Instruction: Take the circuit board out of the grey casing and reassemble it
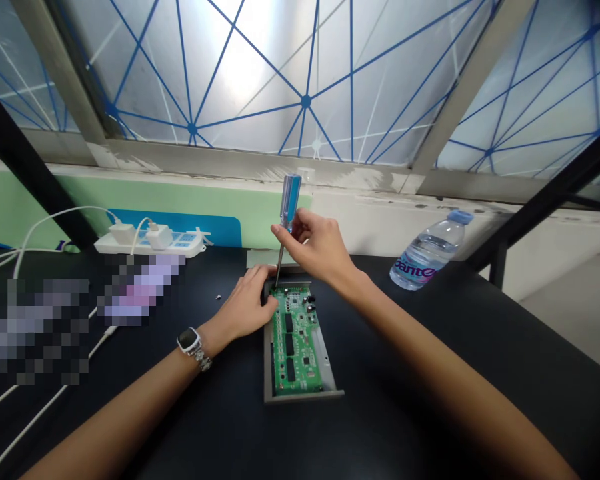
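Observation:
A green circuit board (pixel 306 340) lies in a shallow grey metal case (pixel 268 363) on the black table. My right hand (pixel 323 245) is closed around the lower part of a screwdriver (pixel 291 193) with a clear and blue handle. The screwdriver stands nearly upright, its tip at the board's far left corner. Whether the tip sits in a screw is too small to tell. My left hand (pixel 245 305) grips the case at that same corner, thumb over the board's edge and fingers at the far side, partly hidden. Small screws (pixel 218 297) lie left of this hand.
A water bottle (pixel 427 252) with a blue cap leans at the back right. To the left, a white power strip (pixel 153 241) with plugged-in chargers and white cables (pixel 50 408) lies near blurred-out items. A pale flat piece (pixel 266 257) sits behind the case, before the window wall.

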Motion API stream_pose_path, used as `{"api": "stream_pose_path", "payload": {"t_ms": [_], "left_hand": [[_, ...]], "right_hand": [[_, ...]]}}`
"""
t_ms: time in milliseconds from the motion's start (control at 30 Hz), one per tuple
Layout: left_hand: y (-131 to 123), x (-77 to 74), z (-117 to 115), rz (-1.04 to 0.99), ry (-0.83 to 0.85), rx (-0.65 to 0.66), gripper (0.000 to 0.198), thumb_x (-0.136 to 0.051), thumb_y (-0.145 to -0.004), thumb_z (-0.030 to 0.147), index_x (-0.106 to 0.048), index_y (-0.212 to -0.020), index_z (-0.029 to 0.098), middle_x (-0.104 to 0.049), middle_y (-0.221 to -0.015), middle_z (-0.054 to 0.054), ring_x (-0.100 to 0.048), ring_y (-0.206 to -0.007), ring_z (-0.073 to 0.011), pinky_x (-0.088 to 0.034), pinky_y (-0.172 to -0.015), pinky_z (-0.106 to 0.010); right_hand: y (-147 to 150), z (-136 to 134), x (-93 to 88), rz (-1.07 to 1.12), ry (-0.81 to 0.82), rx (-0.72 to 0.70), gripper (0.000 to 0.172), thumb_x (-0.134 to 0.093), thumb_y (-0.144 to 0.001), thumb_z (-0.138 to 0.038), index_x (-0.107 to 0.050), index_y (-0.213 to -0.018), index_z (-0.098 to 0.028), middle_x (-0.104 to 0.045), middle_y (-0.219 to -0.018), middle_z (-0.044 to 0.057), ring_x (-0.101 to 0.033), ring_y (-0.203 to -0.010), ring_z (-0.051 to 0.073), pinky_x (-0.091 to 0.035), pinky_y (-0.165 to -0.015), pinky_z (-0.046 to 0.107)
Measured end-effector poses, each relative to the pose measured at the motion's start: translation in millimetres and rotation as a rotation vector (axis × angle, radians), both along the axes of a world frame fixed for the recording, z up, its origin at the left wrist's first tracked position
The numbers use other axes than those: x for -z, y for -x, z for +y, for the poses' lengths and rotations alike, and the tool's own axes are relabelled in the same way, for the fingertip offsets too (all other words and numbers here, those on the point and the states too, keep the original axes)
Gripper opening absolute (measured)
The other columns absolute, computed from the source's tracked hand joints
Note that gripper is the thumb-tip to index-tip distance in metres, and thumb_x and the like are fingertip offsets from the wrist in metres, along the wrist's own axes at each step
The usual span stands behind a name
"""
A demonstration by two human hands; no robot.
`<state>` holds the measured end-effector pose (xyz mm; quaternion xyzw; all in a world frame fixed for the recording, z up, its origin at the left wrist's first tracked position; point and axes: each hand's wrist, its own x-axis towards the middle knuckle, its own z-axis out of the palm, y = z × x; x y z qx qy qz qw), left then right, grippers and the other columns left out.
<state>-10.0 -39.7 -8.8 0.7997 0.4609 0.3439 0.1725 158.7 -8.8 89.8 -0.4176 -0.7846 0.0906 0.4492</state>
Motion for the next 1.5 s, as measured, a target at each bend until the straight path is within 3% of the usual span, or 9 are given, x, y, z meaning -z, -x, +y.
{"api": "stream_pose_path", "payload": {"t_ms": [300,533,967,1500], "left_hand": [[-2.6,10.0,-0.3,-0.034,-0.009,0.03,0.045,-0.052,-0.079,0.01,-0.049,-0.123,0.02,-0.059,-0.121,-0.011,-0.058,-0.119,-0.0278,-0.047,-0.103,-0.044],[-3.6,8.5,-1.2,-0.019,0.03,0.003,0.038,-0.052,-0.078,0.011,-0.053,-0.115,0.019,-0.058,-0.117,-0.009,-0.059,-0.114,-0.0276,-0.048,-0.1,-0.045],[-3.4,7.8,0.7,-0.04,0.013,0.022,0.044,-0.052,-0.076,0.008,-0.051,-0.119,0.02,-0.058,-0.117,-0.01,-0.058,-0.114,-0.0273,-0.047,-0.1,-0.044],[-1.9,12.0,2.8,-0.048,0.017,0.023,0.051,-0.053,-0.076,0.01,-0.049,-0.126,0.02,-0.059,-0.119,-0.01,-0.057,-0.117,-0.0273,-0.046,-0.101,-0.043]], "right_hand": [[-1.2,1.5,0.4,-0.014,-0.005,-0.005,0.036,-0.062,-0.09,-0.046,-0.045,-0.07,-0.022,-0.057,-0.063,-0.001,-0.053,-0.056,0.013,-0.037,-0.056,0.029],[-1.1,2.2,1.6,-0.007,-0.025,-0.01,0.034,-0.062,-0.09,-0.045,-0.046,-0.071,-0.022,-0.058,-0.064,-0.001,-0.054,-0.057,0.013,-0.037,-0.056,0.029],[-2.4,0.6,0.2,0.045,0.075,-0.169,0.036,-0.062,-0.091,-0.049,-0.044,-0.075,-0.022,-0.058,-0.06,-0.003,-0.061,-0.052,0.013,-0.041,-0.054,0.028],[-4.2,3.6,1.1,0.021,0.09,-0.163,0.032,-0.061,-0.092,-0.043,-0.043,-0.074,-0.022,-0.056,-0.059,-0.003,-0.059,-0.055,0.013,-0.041,-0.057,0.028]]}}
